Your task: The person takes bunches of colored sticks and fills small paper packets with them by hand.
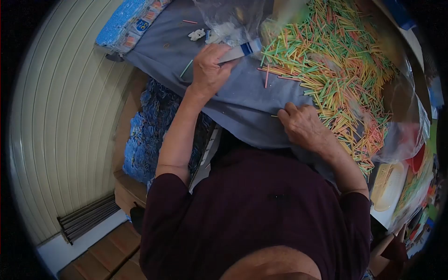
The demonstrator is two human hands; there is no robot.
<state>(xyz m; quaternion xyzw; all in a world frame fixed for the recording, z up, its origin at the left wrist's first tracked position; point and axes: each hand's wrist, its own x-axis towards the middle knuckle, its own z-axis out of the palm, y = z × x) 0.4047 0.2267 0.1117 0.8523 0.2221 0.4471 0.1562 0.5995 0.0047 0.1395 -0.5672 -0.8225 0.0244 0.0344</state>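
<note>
My left hand [210,70] is closed around a small, flat white packet with a blue band [242,49], whose far end points right. Just beyond it lies a crumpled clear plastic bag [233,21]. My right hand [303,126] has its fingers curled at the near edge of a big heap of thin coloured sticks [336,60] in green, yellow, orange and pink. The tip of a pale yellow stick [274,116] pokes out from its fingers, most of it hidden. One pink stick [267,76] lies apart between my hands.
A grey cloth [163,42] covers the work surface. On it are a green stick [186,68], a white scrap [196,35] and a blue-patterned bag [128,25]. Below left stands a cardboard box [122,140] holding blue packs [135,149]. A pale tray [388,186] is at the right.
</note>
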